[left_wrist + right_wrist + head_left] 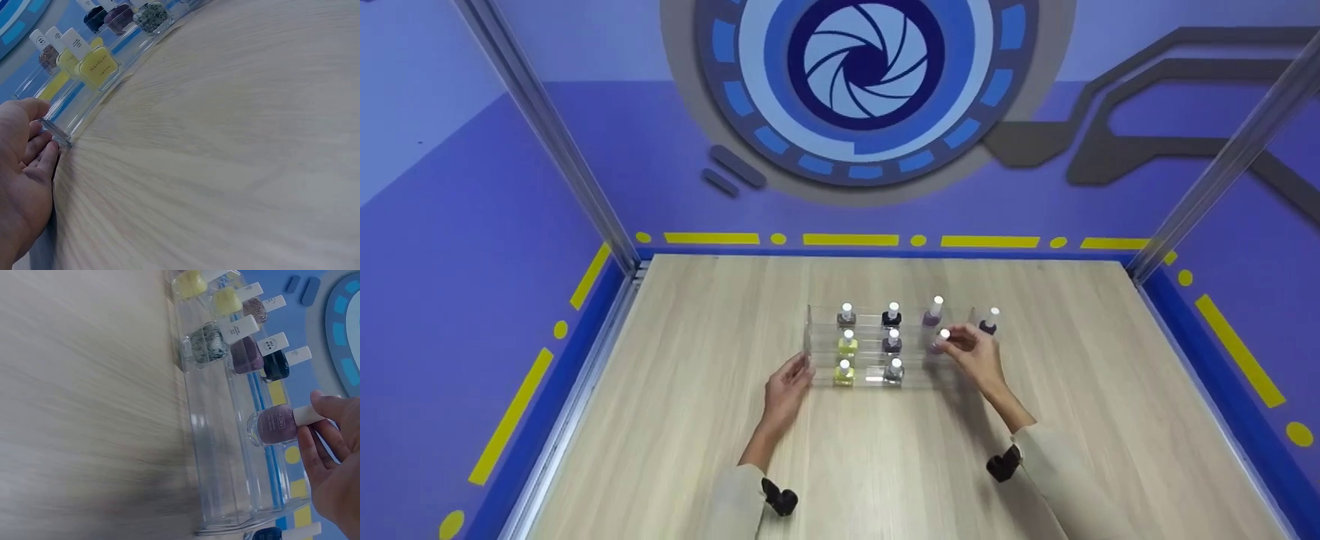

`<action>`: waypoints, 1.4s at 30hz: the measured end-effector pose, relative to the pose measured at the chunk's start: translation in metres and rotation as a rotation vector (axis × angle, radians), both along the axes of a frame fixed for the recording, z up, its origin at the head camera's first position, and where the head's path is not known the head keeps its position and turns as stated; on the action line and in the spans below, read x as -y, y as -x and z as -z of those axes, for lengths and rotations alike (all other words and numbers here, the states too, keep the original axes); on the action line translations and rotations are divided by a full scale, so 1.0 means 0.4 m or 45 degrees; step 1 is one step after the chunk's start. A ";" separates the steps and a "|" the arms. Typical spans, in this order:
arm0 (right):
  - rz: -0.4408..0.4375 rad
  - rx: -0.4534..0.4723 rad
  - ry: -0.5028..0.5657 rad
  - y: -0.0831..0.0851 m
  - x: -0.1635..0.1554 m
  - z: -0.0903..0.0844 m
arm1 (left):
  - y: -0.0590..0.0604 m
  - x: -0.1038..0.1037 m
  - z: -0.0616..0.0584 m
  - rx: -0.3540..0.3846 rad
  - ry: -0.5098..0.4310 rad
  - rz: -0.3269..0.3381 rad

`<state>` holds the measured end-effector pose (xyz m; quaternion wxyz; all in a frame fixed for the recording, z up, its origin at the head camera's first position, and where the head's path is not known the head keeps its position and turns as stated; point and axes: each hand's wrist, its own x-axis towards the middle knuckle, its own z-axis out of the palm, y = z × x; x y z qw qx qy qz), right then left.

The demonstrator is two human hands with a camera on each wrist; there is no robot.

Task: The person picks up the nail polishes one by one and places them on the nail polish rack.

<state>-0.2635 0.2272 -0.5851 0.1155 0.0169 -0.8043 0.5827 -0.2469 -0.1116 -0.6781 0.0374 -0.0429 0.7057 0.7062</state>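
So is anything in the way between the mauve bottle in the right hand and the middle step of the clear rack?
Nothing visible. The right hand pinches the mauve bottle by its white cap, right over the middle step of the clear rack. The nearest bottle on that step, the purple bottle, stands well to the side.
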 end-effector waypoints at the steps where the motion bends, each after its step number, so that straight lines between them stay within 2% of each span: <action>1: 0.006 0.005 0.001 0.005 -0.003 0.011 | 0.002 -0.003 0.000 -0.010 0.003 0.008; 5: 0.008 0.020 -0.008 0.025 -0.013 0.042 | 0.008 -0.006 -0.002 -0.035 0.013 0.014; 10: -0.063 0.022 -0.035 0.042 -0.017 0.052 | 0.006 -0.003 0.003 -0.031 -0.004 0.006; 13: -0.090 0.057 -0.038 0.038 -0.023 0.057 | 0.001 -0.004 0.003 -0.018 -0.032 0.026; 16: -0.125 0.095 -0.030 0.030 -0.034 0.058 | -0.013 -0.011 -0.030 -0.027 -0.050 0.050; 20: -0.230 0.100 -0.006 0.027 -0.059 0.044 | -0.007 -0.015 -0.023 -0.044 -0.050 0.039; 23: -0.268 0.046 0.006 0.028 -0.081 0.023 | 0.007 -0.007 0.012 -0.032 -0.046 0.015; 27: -0.162 -0.030 0.011 0.032 -0.112 -0.007 | 0.005 0.002 0.012 -0.007 -0.034 -0.016; 31: 0.044 -0.088 0.024 0.019 -0.139 -0.046 | 0.005 0.004 0.013 0.003 -0.027 -0.016; 34: 0.180 -0.142 -0.021 0.006 -0.153 -0.069 | 0.003 0.006 0.012 -0.004 -0.031 -0.008; 37: 0.268 -0.162 -0.059 0.005 -0.172 -0.064 | 0.002 0.006 0.008 -0.009 -0.037 -0.006; 40: 0.300 -0.128 -0.049 0.020 -0.198 -0.028 | 0.001 0.004 0.008 -0.009 -0.040 -0.004; 42: 0.308 -0.064 -0.035 0.033 -0.214 0.000 | 0.000 0.002 0.008 -0.002 -0.048 -0.003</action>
